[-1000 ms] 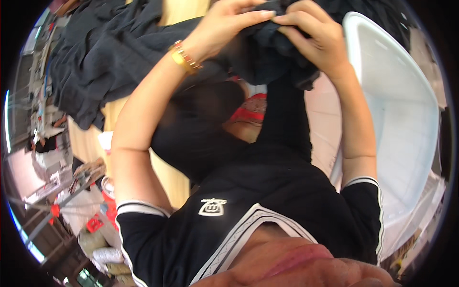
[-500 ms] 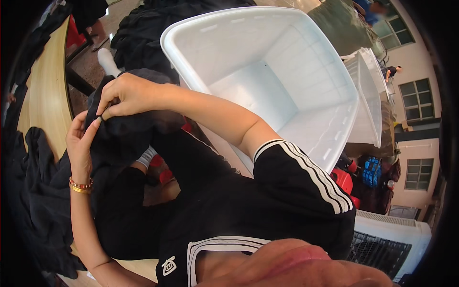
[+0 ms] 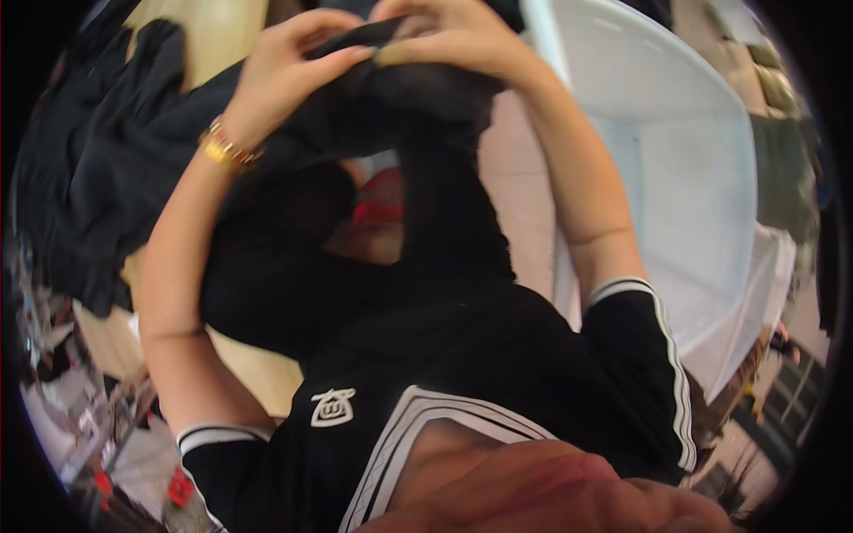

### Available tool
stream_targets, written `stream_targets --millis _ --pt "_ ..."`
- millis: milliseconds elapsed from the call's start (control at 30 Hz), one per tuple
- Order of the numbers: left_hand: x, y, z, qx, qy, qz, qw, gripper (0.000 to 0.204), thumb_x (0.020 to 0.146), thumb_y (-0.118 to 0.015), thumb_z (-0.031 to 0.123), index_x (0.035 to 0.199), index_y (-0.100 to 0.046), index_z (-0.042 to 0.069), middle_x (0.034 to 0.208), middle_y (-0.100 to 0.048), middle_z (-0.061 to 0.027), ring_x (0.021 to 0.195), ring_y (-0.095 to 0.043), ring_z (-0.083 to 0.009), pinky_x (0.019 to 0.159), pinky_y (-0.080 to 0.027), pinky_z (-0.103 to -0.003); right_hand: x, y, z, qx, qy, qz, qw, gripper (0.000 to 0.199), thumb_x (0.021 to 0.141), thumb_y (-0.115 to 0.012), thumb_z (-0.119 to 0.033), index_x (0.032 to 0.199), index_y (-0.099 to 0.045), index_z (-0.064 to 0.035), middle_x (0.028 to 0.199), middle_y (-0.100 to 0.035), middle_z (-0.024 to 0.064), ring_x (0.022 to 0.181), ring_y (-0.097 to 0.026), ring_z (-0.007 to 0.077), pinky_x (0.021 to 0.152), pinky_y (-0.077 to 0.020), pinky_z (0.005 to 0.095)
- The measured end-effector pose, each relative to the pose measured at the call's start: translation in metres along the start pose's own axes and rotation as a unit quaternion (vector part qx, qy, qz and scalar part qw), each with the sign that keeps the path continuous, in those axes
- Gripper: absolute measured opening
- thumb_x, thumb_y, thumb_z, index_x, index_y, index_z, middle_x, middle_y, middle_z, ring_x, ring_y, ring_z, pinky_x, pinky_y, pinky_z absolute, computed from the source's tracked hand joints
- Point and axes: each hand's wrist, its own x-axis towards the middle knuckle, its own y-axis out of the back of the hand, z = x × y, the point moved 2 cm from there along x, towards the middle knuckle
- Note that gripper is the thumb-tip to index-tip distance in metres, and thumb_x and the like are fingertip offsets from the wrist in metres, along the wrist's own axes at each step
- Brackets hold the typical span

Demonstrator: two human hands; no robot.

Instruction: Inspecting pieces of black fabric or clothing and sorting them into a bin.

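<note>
Near the top edge of the view, my left hand (image 3: 286, 78) and my right hand (image 3: 462, 40) come together on a black cloth (image 3: 391, 107). Each pinches a fold of it between thumb and fingers, the two thumb tips almost touching. Part of the cloth bunches up between them, and the rest drapes over my lap. The finger ends are partly hidden by the fabric and slightly blurred. A gold-and-red bracelet (image 3: 226, 147) circles my left wrist.
A large white plastic bin (image 3: 684, 191) stands open close to my right arm. More dark cloth (image 3: 102, 169) is heaped over a light wood table (image 3: 220, 40) at left. Something red (image 3: 380, 200) shows below, between my legs. Blurred clutter lies at the lower left.
The view has turned, so the hands appear higher and farther right, and the bin has shifted right. Both hands still pinch the black cloth, now with a fold raised between them.
</note>
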Motion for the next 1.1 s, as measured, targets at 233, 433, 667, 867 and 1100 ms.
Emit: stream_targets --millis 233,433,667,867,1100 --pt "0.007 -0.010 -0.001 -0.051 0.032 0.053 0.997 0.018 0.093 -0.070 -0.002 0.111 -0.067 -0.002 0.098 -0.071 -0.0026 0.085 -0.067 -0.0069 0.075 -0.055 -0.022 -0.005 0.001 -0.015 0.036 -0.088 0.081 0.992 0.024 0.084 -0.080 0.001 0.104 -0.067 0.0015 0.089 -0.069 0.0011 0.075 -0.064 0.0054 0.067 -0.0521 0.0198" --pt "0.005 -0.003 -0.004 -0.056 0.003 0.065 0.996 0.016 0.093 -0.071 -0.001 0.108 -0.070 -0.003 0.094 -0.073 -0.0028 0.081 -0.067 -0.0068 0.072 -0.055 -0.021 -0.001 -0.003 -0.015 0.086 -0.082 0.104 0.987 0.023 0.085 -0.078 0.005 0.103 -0.064 0.0015 0.090 -0.068 0.0031 0.075 -0.065 0.0066 0.065 -0.0529 0.0198" --pt "0.004 -0.003 -0.001 0.036 -0.014 0.075 0.996 0.016 0.092 -0.071 -0.002 0.108 -0.069 -0.002 0.095 -0.073 -0.0033 0.084 -0.068 -0.0083 0.075 -0.056 -0.022 -0.002 -0.005 -0.012 0.126 -0.082 0.104 0.983 0.023 0.085 -0.077 0.006 0.104 -0.064 0.0023 0.092 -0.069 0.0052 0.078 -0.068 0.0097 0.070 -0.0569 0.0227" --pt "0.007 -0.003 -0.004 -0.112 -0.040 0.081 0.990 0.019 0.092 -0.072 -0.003 0.110 -0.066 -0.002 0.100 -0.072 -0.0038 0.090 -0.067 -0.0088 0.080 -0.055 -0.022 0.001 -0.007 -0.013 0.149 -0.065 0.103 0.981 0.025 0.085 -0.077 0.005 0.106 -0.063 0.0015 0.097 -0.069 0.0056 0.082 -0.068 0.0100 0.073 -0.0571 0.0229" --pt "0.007 -0.003 -0.016 -0.137 0.010 0.063 0.988 0.018 0.092 -0.072 -0.003 0.109 -0.067 -0.001 0.098 -0.072 -0.0028 0.086 -0.066 -0.0068 0.076 -0.054 -0.021 0.000 -0.004 -0.002 0.148 -0.087 0.103 0.980 0.027 0.084 -0.080 0.002 0.105 -0.063 -0.0004 0.095 -0.069 0.0043 0.081 -0.068 0.0094 0.073 -0.0571 0.0227"
